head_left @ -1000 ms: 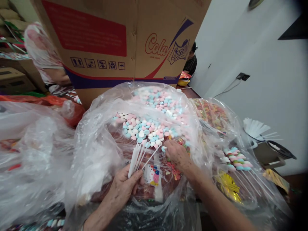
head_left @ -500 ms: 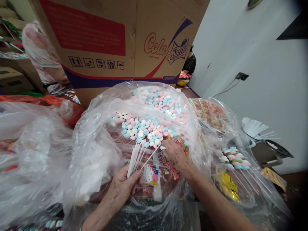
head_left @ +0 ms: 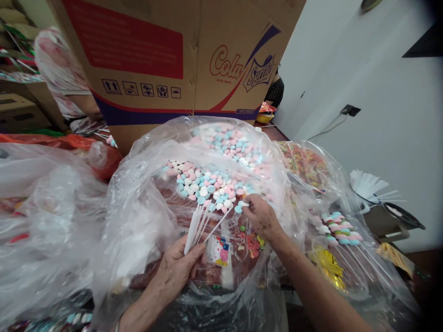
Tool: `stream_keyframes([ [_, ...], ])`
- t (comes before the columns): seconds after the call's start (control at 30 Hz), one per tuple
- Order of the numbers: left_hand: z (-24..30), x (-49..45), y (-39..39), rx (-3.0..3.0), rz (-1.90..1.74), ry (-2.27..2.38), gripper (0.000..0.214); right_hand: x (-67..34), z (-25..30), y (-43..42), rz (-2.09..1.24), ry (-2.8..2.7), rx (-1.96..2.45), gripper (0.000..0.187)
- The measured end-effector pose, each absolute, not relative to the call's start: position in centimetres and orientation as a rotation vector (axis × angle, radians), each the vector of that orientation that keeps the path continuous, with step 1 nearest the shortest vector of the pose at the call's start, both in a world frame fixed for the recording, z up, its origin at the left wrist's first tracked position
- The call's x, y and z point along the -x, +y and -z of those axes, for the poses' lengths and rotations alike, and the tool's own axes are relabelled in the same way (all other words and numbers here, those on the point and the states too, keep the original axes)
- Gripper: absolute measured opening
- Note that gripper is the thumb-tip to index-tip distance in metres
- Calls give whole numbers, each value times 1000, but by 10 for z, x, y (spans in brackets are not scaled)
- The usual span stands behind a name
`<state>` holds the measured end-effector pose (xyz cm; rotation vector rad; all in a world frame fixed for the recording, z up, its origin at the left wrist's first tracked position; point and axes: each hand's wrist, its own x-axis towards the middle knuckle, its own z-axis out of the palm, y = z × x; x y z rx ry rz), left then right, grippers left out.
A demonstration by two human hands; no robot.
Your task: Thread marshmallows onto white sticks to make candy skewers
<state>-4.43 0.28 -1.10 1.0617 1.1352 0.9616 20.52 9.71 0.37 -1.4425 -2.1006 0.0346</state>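
My left hand (head_left: 178,267) is closed round a bundle of thin white sticks (head_left: 199,226) that point up and away from me. My right hand (head_left: 263,216) reaches into a big clear plastic bag (head_left: 138,207) and pinches a small white sweet at the near edge of a heap of pink, blue and white sweets (head_left: 207,184). Small red and green ring-shaped sweets (head_left: 252,242) lie just under my right wrist. A little printed packet (head_left: 219,251) lies between my two hands.
A large Cola Sprite cardboard box (head_left: 166,60) stands right behind the bag. More clear bags lie at the left (head_left: 41,207) and right, the right one holding finished sweet skewers (head_left: 337,228). White sticks fan out of a holder (head_left: 367,184). A person in patterned clothes (head_left: 58,74) works at far left.
My right hand has moved a little up and away, from the ring sweets to the edge of the pastel heap, and closed on a white sweet. My left hand stays put.
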Motion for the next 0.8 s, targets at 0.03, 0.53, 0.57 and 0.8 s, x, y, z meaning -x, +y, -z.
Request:
stream_keyframes([
  [0.03, 13, 44, 3, -1063, -965, 1134, 32, -205, -3, 98, -28, -2121, 1416, 10],
  [0.53, 6, 46, 2, -1085, -949, 1155, 36, -204, 12, 105, 241, -2504, 1273, 22],
  [0.57, 6, 46, 2, -1081, -947, 1151, 36, -203, 12, 106, 259, -2525, 1272, 21],
  [0.8, 3, 45, 3, -1108, -933, 1170, 34, -200, 5, 104, 219, -2624, 1206, 20],
])
